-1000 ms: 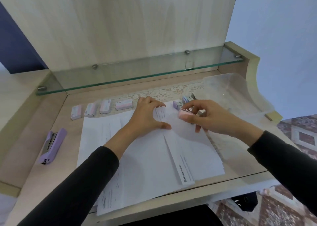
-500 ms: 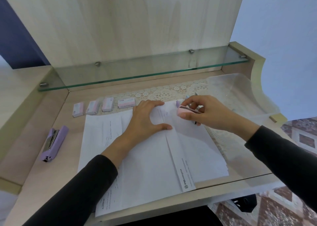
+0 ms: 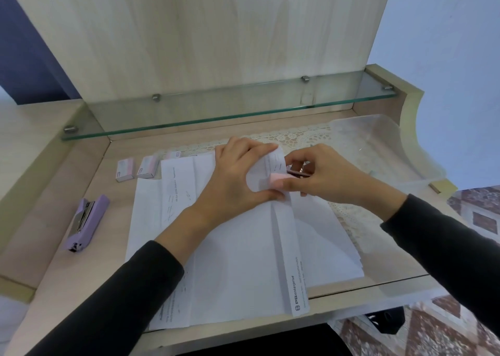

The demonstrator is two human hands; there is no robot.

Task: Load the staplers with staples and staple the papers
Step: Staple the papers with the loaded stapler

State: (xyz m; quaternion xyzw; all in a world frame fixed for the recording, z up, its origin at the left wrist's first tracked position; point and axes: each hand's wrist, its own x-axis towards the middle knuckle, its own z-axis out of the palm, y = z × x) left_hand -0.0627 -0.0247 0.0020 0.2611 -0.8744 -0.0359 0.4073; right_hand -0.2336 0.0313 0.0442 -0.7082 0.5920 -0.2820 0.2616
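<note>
Stands at a wooden desk with white papers spread across its middle. Lays the left hand on the stack toward 12 o'clock, fingers over the far edge and thumb below, pinching a curled-up corner of the top sheet. Grips a pink stapler in the right hand, just beside the left at its 3 o'clock, fingers curled round the body and the stapler's nose set against that lifted corner. Cannot tell whether the paper sits inside the stapler's mouth, since the thumb and the sheet hide it. Has a purple stapler lying at 9 o'clock of the papers, well apart from both hands, a metal strip showing along its top. Has three small staple boxes in a row at 11 o'clock, by the papers' far left corner, the rightmost partly hidden behind a sheet. Has a clear plastic tray at 2 o'clock on a lace mat, and a glass shelf running across 12 o'clock above the desk.
</note>
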